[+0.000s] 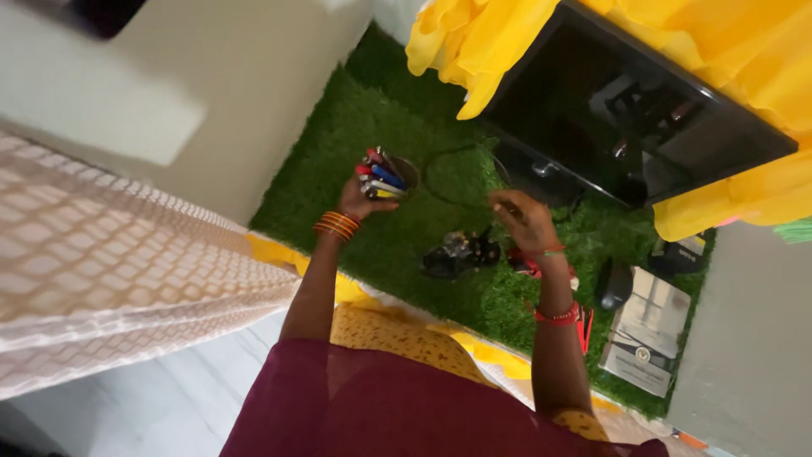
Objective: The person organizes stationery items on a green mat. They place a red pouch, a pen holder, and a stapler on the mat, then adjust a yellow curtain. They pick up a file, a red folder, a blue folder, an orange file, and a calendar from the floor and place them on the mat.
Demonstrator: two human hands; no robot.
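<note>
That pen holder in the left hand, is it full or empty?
Full: the pen holder, gripped by the left hand, has several pens in red, blue and yellow sticking out of it.

Your left hand (359, 201) grips a metal pen cup (402, 172) tipped on its side over the green artificial turf (338, 144), its red, blue and silver pens (382, 179) fanning out. Your right hand (523, 222) pinches a thin black cable (448, 152) looping across the grass.

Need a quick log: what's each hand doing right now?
Left hand: closed on a cup of pens.
Right hand: fingers curled, hold cannot be told.
</note>
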